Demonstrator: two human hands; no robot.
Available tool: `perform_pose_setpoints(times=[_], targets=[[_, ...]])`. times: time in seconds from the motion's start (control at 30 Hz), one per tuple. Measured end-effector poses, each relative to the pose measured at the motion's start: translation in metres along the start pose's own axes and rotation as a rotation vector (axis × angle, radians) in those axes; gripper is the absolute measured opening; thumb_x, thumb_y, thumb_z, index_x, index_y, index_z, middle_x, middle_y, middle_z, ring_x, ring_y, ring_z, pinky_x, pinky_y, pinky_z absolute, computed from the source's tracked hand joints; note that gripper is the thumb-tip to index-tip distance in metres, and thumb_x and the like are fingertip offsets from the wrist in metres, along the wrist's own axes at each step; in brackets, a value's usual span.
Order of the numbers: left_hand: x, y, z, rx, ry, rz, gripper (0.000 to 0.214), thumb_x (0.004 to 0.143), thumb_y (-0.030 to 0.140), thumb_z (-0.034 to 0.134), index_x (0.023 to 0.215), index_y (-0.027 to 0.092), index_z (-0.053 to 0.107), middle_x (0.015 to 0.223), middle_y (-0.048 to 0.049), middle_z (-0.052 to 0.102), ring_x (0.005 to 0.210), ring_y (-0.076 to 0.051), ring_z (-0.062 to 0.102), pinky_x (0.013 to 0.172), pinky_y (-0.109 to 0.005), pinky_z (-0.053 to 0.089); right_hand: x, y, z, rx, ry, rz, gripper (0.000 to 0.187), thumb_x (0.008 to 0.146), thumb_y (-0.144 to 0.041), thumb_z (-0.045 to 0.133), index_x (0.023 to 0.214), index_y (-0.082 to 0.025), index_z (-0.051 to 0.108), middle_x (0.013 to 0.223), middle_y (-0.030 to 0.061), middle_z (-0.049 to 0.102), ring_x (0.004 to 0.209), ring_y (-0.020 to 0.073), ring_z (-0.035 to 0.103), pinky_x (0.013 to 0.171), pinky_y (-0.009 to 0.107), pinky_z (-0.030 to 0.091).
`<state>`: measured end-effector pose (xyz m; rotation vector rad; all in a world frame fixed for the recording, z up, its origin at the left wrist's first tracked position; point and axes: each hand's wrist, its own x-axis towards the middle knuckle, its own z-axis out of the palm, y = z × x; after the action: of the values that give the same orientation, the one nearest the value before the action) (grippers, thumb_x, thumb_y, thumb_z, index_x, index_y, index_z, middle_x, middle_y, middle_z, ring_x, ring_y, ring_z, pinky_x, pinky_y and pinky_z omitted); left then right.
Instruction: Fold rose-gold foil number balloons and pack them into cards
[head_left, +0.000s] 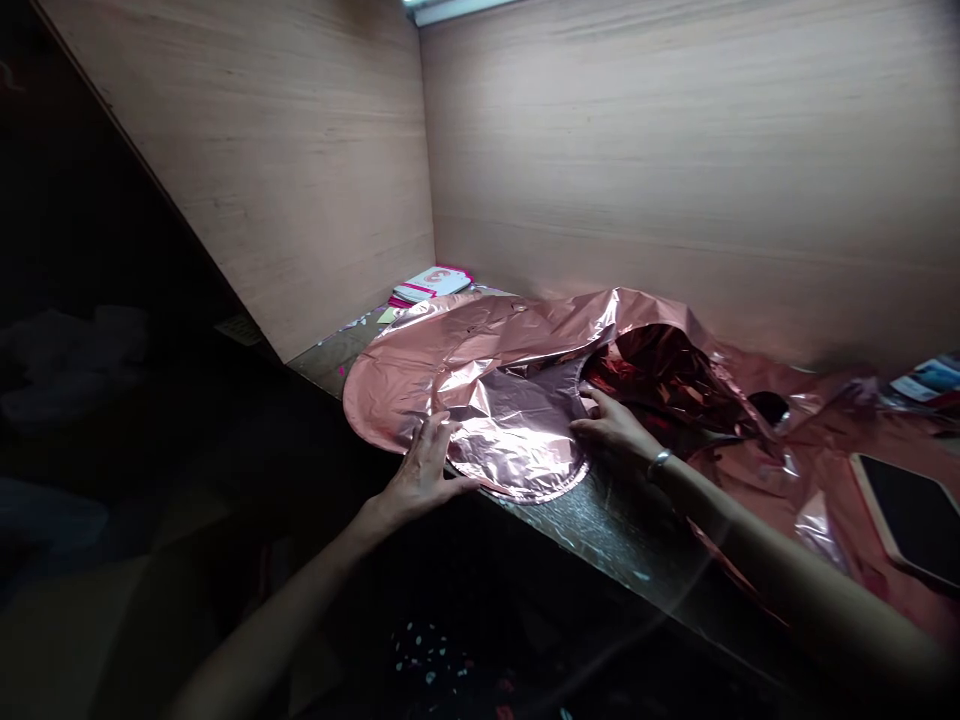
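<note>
A large crinkled sheet of shiny pink foil (487, 340) lies along the bench (630, 550) before me, its rounded near flap (517, 440), paler and mauve in the light, reaching the bench's front edge. The fingers of my left hand (421, 485) are loose and spread, resting on the foil at the left of this flap, with the thumb stretched along its lower rim. My right hand (621, 428), which has a silver bracelet (659, 461) at the wrist, is at the flap's right-hand rim; its thumb and forefinger touch the stitched-looking border, but I cannot tell whether they pinch it. Just beyond those fingers, the foil gapes into a dark red hollow (660, 365). More pink foil spreads farther right, rumpled, and whether it is the same piece is unclear. A phone (911, 515) with a dark screen and a pale edge lies on top of the foil's right part. Behind the foil's left end sits a small stack of white cards (433, 284) edged in bright pink. Past the foil's far right end is a bluish printed packet (930, 380). Plain wooden panels stand around the foil, one at its left (322, 170), one behind it (675, 150).
</note>
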<state>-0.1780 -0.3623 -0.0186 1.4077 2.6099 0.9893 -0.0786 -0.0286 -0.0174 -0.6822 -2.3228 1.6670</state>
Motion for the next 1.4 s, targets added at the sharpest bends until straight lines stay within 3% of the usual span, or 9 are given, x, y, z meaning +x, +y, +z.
perform_pose_setpoints(times=[0.13,0.3,0.5,0.63,0.77,0.9,1.03,1.3,1.4], targets=[[-0.006,0.001,0.003,0.113,-0.080,0.116,0.088,0.068,0.044,0.082,0.140,0.025,0.037,0.152,-0.0140,0.031,0.139,-0.035,0.030,0.115,-0.053,0.027,-0.003,-0.001,0.001,-0.066,0.010,0.003,0.066,0.056,-0.021,0.076,0.120,-0.020,0.061,0.073,-0.0014,0.064,0.062,0.0158,0.055,0.058,0.025,0.043],[-0.007,0.005,0.009,0.182,-0.093,0.163,0.072,0.075,0.036,0.076,0.138,0.024,0.044,0.146,-0.0131,0.044,0.133,-0.033,0.038,0.112,-0.050,0.030,-0.004,-0.001,0.001,-0.126,0.024,-0.008,0.066,0.058,-0.022,0.076,0.122,-0.022,0.060,0.075,-0.0008,0.065,0.063,0.0166,0.056,0.059,0.025,0.043],[-0.004,0.013,0.013,0.221,-0.119,0.135,0.073,0.075,0.052,0.074,0.136,0.022,0.046,0.143,-0.0154,0.048,0.131,-0.035,0.040,0.107,-0.053,0.032,-0.011,0.000,0.000,-0.337,0.050,-0.049,0.065,0.068,-0.027,0.070,0.131,-0.019,0.054,0.076,0.0012,0.065,0.069,0.0195,0.059,0.065,0.027,0.045],[0.000,0.011,0.013,0.270,-0.150,0.207,0.068,0.076,0.050,0.073,0.133,0.023,0.048,0.138,-0.0141,0.052,0.126,-0.034,0.045,0.103,-0.050,0.035,-0.026,-0.004,0.004,-0.577,0.063,-0.112,0.077,0.075,-0.029,0.066,0.146,-0.020,0.038,0.109,0.0110,0.066,0.096,0.0283,0.061,0.081,0.036,0.048],[0.011,0.008,0.005,0.308,-0.212,0.298,0.056,0.077,0.054,0.071,0.119,0.022,0.056,0.127,-0.0139,0.058,0.116,-0.033,0.052,0.097,-0.046,0.038,-0.047,-0.005,0.010,-0.773,0.203,-0.340,0.076,0.081,-0.034,0.065,0.150,-0.023,0.033,0.144,0.0168,0.045,0.122,0.0385,0.048,0.094,0.052,0.043],[0.026,0.008,-0.008,0.275,-0.322,0.380,0.048,0.081,0.059,0.065,0.108,0.021,0.060,0.109,-0.0111,0.062,0.102,-0.029,0.057,0.090,-0.039,0.042,-0.068,-0.002,0.015,-0.707,-0.043,-0.647,0.062,0.091,-0.048,0.057,0.146,-0.027,0.040,0.145,0.0128,0.047,0.128,0.0322,0.046,0.102,0.049,0.041],[0.035,0.009,-0.014,0.259,-0.384,0.433,0.038,0.086,0.055,0.061,0.102,0.021,0.061,0.102,-0.0089,0.063,0.093,-0.025,0.059,0.086,-0.034,0.044,-0.086,-0.002,0.025,-0.686,-0.319,-0.727,0.082,0.084,-0.065,0.058,0.150,-0.022,0.034,0.145,0.0152,0.048,0.129,0.0314,0.048,0.104,0.047,0.041],[0.034,0.009,-0.014,0.289,-0.392,0.487,0.013,0.095,0.025,0.049,0.096,0.018,0.060,0.104,-0.0125,0.064,0.092,-0.024,0.062,0.084,-0.034,0.048,-0.096,-0.010,0.041,-0.748,-0.338,-0.734,0.081,0.087,-0.064,0.055,0.151,-0.018,0.034,0.148,0.0164,0.046,0.132,0.0332,0.045,0.106,0.050,0.040],[0.034,0.006,-0.013,0.287,-0.372,0.486,0.019,0.093,0.011,0.041,0.094,0.019,0.059,0.101,-0.0114,0.065,0.088,-0.021,0.063,0.081,-0.032,0.049,-0.095,-0.013,0.041,-0.765,-0.331,-0.730,0.079,0.088,-0.062,0.054,0.150,-0.018,0.035,0.146,0.0164,0.048,0.131,0.0334,0.046,0.104,0.050,0.041]])
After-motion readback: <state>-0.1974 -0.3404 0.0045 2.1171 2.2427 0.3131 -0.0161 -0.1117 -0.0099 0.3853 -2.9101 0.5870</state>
